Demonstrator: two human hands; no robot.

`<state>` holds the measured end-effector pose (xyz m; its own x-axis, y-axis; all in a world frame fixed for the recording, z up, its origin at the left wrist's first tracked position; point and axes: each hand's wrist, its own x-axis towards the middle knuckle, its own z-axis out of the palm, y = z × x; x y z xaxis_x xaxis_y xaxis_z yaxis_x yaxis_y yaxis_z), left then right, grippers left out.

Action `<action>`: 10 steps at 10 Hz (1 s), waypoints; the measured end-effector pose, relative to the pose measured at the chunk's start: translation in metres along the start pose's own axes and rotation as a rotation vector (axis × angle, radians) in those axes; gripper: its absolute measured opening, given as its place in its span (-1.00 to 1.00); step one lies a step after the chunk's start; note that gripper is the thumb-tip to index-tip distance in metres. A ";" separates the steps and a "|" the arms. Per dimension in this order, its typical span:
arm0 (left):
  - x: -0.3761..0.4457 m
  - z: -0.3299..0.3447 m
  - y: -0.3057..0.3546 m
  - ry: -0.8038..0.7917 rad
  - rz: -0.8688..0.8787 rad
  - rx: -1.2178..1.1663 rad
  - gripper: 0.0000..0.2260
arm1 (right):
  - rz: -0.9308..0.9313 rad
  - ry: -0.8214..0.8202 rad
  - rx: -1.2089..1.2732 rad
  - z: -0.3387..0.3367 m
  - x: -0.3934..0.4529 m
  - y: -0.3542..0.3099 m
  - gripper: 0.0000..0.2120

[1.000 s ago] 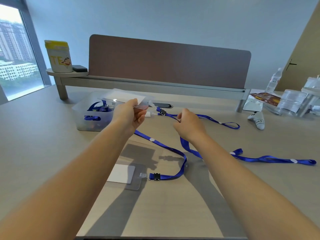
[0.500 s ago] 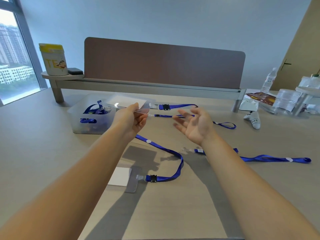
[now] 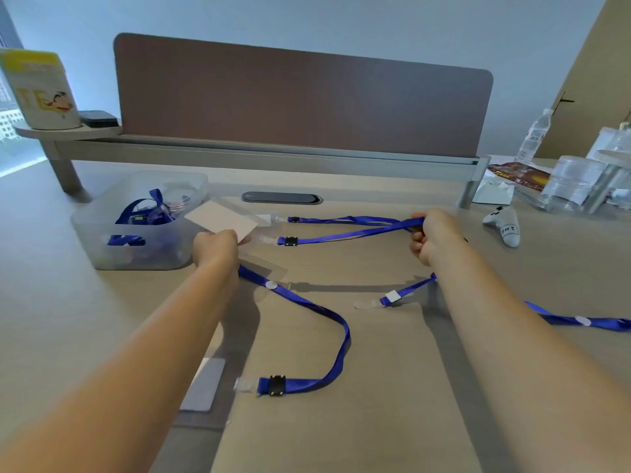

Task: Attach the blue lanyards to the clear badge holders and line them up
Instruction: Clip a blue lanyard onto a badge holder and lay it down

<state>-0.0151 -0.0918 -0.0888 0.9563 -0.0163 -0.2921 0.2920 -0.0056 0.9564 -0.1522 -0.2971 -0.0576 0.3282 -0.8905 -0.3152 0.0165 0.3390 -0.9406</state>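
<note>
My left hand [image 3: 215, 247] grips a clear badge holder [image 3: 223, 221] with a white card inside, held just above the table. A blue lanyard [image 3: 345, 233] is clipped to it and runs right in two straps to my right hand [image 3: 432, 235], which is closed on the straps. Nearer to me lies another badge holder [image 3: 205, 384] with its own blue lanyard [image 3: 338, 349] curving up under my left wrist. A loose blue lanyard [image 3: 580, 320] with a clear clip end lies at the right, partly under my right forearm.
A translucent bin [image 3: 102, 240] holding more blue lanyards stands at the left. A brown divider panel [image 3: 300, 93] closes the back. A game controller [image 3: 505, 227], water bottle [image 3: 532, 136] and plastic containers [image 3: 573, 179] sit at the right. A yellow-lidded tub [image 3: 41, 90] stands on the shelf.
My right hand went from open to closed on the lanyard straps and pulled them out to the right. My left hand kept the badge holder and lowered it toward the table.
</note>
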 end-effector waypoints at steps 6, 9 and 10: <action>0.067 0.052 -0.006 0.021 -0.176 -0.272 -0.78 | -0.123 0.105 0.409 0.003 0.083 -0.025 -0.75; 0.088 0.063 -0.019 -0.071 -0.235 -0.350 -0.68 | -0.282 0.077 -1.062 -0.003 0.120 0.014 -0.59; 0.093 0.065 -0.022 -0.106 -0.251 -0.387 -0.66 | -0.235 0.079 -1.200 0.003 0.125 0.017 -0.59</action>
<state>0.0661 -0.1587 -0.1368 0.8542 -0.1642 -0.4933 0.5180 0.3503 0.7803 -0.1078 -0.4016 -0.1128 0.3757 -0.9224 -0.0893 -0.8266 -0.2900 -0.4823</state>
